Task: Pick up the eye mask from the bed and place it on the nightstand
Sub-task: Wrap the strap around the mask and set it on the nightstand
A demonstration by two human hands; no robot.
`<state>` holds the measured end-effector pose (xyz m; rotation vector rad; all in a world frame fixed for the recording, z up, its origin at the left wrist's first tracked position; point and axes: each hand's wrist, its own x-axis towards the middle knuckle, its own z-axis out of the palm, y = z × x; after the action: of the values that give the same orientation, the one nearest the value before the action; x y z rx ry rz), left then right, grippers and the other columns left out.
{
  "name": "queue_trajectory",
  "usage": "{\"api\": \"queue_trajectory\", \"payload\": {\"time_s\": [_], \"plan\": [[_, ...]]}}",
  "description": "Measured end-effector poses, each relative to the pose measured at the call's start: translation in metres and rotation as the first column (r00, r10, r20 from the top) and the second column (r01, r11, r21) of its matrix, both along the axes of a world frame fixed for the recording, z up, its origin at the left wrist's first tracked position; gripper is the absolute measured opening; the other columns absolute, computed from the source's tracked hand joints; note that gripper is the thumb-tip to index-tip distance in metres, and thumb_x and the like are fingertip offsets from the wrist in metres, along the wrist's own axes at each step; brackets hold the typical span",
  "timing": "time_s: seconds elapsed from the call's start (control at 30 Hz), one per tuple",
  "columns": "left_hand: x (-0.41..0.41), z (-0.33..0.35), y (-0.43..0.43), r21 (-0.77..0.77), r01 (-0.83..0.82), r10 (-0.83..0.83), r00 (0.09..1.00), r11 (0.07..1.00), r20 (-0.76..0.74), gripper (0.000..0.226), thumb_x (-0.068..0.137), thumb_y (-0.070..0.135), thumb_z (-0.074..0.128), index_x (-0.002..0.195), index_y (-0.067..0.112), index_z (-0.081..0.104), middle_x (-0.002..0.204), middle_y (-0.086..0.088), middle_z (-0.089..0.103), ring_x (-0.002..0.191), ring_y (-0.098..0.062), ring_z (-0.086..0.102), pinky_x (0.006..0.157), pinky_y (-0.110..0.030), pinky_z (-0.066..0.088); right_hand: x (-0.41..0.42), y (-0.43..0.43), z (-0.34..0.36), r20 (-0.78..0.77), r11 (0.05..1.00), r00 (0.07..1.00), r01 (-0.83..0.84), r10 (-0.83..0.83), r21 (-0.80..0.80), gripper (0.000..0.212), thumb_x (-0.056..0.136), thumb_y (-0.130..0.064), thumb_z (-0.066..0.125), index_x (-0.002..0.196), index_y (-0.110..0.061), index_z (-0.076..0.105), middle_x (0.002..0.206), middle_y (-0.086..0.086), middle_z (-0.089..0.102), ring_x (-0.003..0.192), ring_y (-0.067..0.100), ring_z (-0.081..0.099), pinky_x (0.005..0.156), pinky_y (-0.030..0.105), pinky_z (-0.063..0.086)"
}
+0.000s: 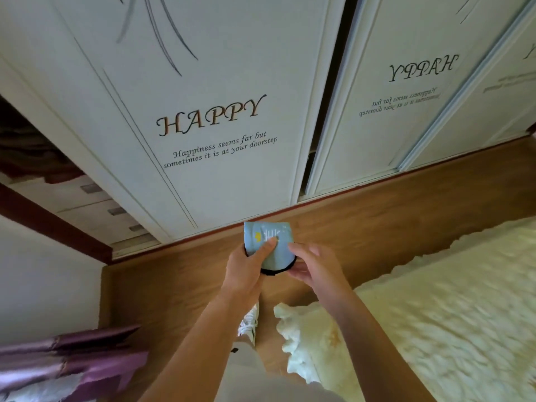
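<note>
The eye mask (275, 255) is light blue with white marks, a small yellow figure and a black edge. It is folded and held in the air above the wooden floor, in front of me. My left hand (246, 268) grips its left side, thumb pressed on the front. My right hand (311, 264) holds its right edge from below, fingers partly spread. The bed (420, 309), covered in a cream fluffy blanket, lies at the lower right. No nightstand is in view.
White sliding wardrobe doors (208, 126) with "HAPPY" lettering stand ahead; the left section is open onto drawers (95, 204). A purple curtain (66, 361) hangs at the lower left. The wooden floor (179, 285) runs between wardrobe and bed. My shoe (249, 320) shows below.
</note>
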<state>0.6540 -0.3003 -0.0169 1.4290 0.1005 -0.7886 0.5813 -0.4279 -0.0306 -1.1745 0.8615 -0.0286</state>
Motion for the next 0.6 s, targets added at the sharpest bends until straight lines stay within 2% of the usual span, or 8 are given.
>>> {"api": "queue_trajectory", "payload": {"time_s": [0.07,0.13,0.2,0.3,0.43,0.53,0.6], "plan": [[0.045,0.001,-0.014,0.049,0.023,-0.025,0.999,0.999,0.039,0.025,0.09,0.016,0.067,0.108,-0.001,0.065,0.087,-0.006,0.071,0.059,-0.002,0.069,0.049,-0.012,0.049,0.038,-0.011,0.003,-0.002,0.998,0.998,0.057,-0.057,-0.006,0.011,0.092,-0.016,0.069,0.099,-0.009,0.073,0.086,0.006,0.08,0.088,0.026,0.076,0.087,0.04,0.062],[0.087,0.0,-0.025,0.117,0.047,-0.06,0.992,0.992,0.109,0.03,0.086,0.028,0.07,0.106,0.006,0.068,0.093,-0.006,0.073,0.071,-0.008,0.07,0.059,-0.016,0.052,0.07,-0.022,0.006,-0.003,0.995,0.995,0.101,-0.102,-0.019,0.009,0.092,-0.016,0.069,0.095,-0.01,0.075,0.077,0.001,0.081,0.081,0.023,0.075,0.085,0.04,0.062],[0.123,0.001,-0.04,0.173,0.094,-0.119,0.983,0.98,0.141,0.027,0.085,0.035,0.07,0.102,0.013,0.068,0.097,-0.007,0.074,0.079,-0.014,0.068,0.065,-0.02,0.052,0.095,-0.032,0.01,0.02,0.991,0.993,0.114,-0.113,-0.07,0.014,0.092,-0.021,0.069,0.098,-0.011,0.077,0.087,0.005,0.081,0.081,0.02,0.074,0.08,0.034,0.063],[0.159,0.007,-0.062,0.18,0.139,-0.166,0.975,0.974,0.148,0.012,0.089,0.025,0.067,0.094,0.014,0.065,0.078,0.003,0.069,0.068,-0.007,0.062,0.048,-0.008,0.046,0.121,-0.044,0.014,0.028,0.978,0.991,0.131,-0.128,-0.165,0.023,0.092,-0.027,0.068,0.108,-0.012,0.075,0.098,0.007,0.079,0.082,0.016,0.073,0.074,0.026,0.062],[0.186,0.007,-0.091,0.174,0.233,-0.259,0.955,0.957,0.143,0.016,0.09,0.024,0.066,0.1,0.012,0.065,0.079,0.004,0.067,0.069,-0.008,0.062,0.046,-0.008,0.046,0.137,-0.063,0.016,0.003,0.96,0.983,0.18,-0.184,-0.214,0.025,0.093,-0.03,0.068,0.11,-0.013,0.073,0.099,0.004,0.077,0.083,0.016,0.074,0.075,0.025,0.063],[0.194,0.002,-0.117,0.175,0.291,-0.313,0.943,0.941,0.117,0.022,0.088,0.029,0.068,0.103,0.014,0.066,0.086,0.0,0.07,0.077,-0.014,0.066,0.053,-0.012,0.051,0.137,-0.084,0.018,0.001,0.947,0.971,0.233,-0.238,-0.22,0.024,0.092,-0.031,0.07,0.109,-0.014,0.073,0.099,0.007,0.077,0.086,0.019,0.074,0.077,0.028,0.063],[0.195,0.001,-0.138,0.169,0.325,-0.344,0.934,0.93,0.098,0.025,0.086,0.031,0.07,0.104,0.014,0.067,0.094,-0.007,0.073,0.085,-0.022,0.069,0.066,-0.023,0.057,0.135,-0.1,0.019,0.002,0.936,0.961,0.268,-0.275,-0.226,0.023,0.092,-0.03,0.069,0.109,-0.014,0.073,0.099,0.008,0.077,0.091,0.023,0.074,0.078,0.029,0.063]]}}
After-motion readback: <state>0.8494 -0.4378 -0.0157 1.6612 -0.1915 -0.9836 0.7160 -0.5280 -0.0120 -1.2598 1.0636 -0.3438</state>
